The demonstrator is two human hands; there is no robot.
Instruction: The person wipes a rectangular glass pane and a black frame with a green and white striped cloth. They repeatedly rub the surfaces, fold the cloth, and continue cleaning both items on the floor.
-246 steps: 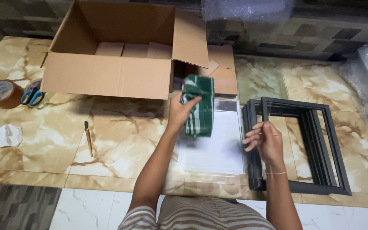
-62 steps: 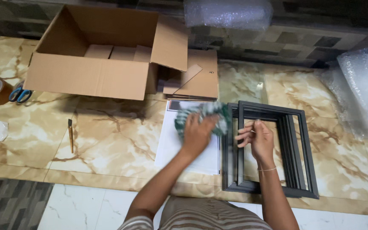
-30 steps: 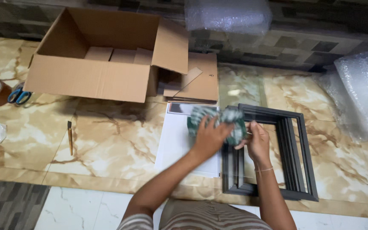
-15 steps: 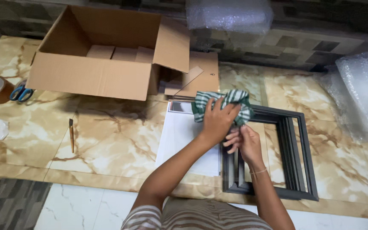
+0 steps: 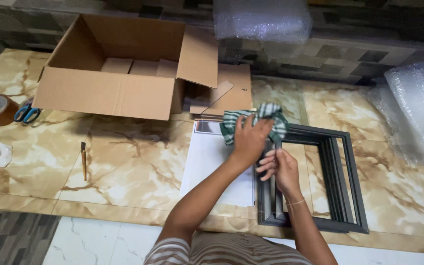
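Noted dark picture frame (image 5: 315, 181) flat on the marble floor (image 5: 123, 162), right of white sheet (image 5: 212, 167). Left hand (image 5: 249, 140) closed on green checked cloth (image 5: 256, 120), pressed at frame's upper left corner. Right hand (image 5: 280, 167) pinching frame's left rail. Judged frame stiff, light, corners vulnerable; best held by rails. Cloth soft, limp. Open cardboard box (image 5: 119, 68) beyond frame, upper left.

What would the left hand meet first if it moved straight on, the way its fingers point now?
Probably the flat brown cardboard sheets beyond the green checked cloth that the left hand already presses; depth is unclear.
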